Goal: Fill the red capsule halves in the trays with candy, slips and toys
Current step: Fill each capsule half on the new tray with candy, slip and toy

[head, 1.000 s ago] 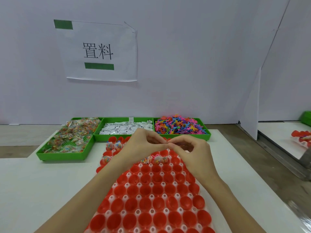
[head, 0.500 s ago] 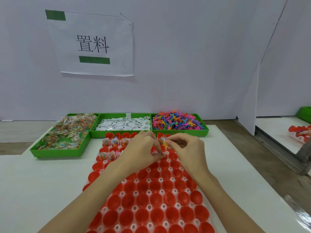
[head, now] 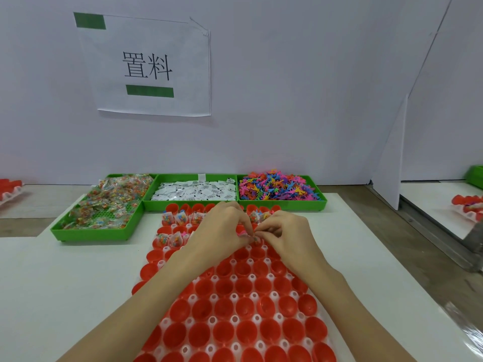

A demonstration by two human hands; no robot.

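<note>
left hand (head: 222, 231) + right hand (head: 283, 232) pinch one small item (head: 252, 238) | capsule halves (head: 251, 253) directly beneath | hands equally near

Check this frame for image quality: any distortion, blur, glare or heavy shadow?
Head view: wide-angle bending bows the partition edge and table; lighting is even, shadows soft; the foil-like strip at lower right glares and smears; both hands look reasonably sharp.

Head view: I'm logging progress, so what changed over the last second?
Both hands came down from above the red capsule tray onto its far rows; left hand and right hand now pinch small items at one capsule. The three green bins and filled capsules stayed put.
</note>
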